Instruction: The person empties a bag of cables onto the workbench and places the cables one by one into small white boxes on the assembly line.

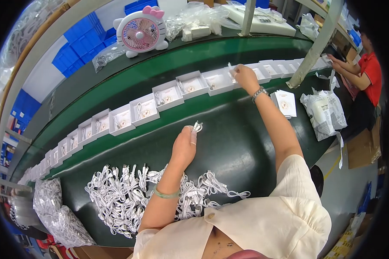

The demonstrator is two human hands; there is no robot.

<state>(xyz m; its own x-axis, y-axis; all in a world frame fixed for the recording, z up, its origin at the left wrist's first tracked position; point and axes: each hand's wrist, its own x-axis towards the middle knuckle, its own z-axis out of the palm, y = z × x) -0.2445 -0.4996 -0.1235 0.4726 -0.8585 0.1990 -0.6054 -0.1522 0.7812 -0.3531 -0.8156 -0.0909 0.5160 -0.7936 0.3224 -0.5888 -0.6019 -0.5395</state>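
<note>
My left hand (184,146) is closed around a coiled white charging cable (197,127), whose end sticks out past the fingers above the dark green tabletop. Reaching forward, my right hand (245,77) pinches what looks like a white cable (230,66) over one of the open boxes in the row; the fingers partly cover it. Nearby, an open white box (218,82) holds a printed card and a cable. Below and around my left forearm lies a large heap of coiled white cables (121,198).
The row of open boxes (167,97) curves along a green belt (186,64). A stack of printed cards (284,103) and a plastic bag (324,113) lie right. Bagged cables (60,211) sit left. Beyond are a pink-and-white fan (141,32), a metal post (317,47) and a co-worker (369,71).
</note>
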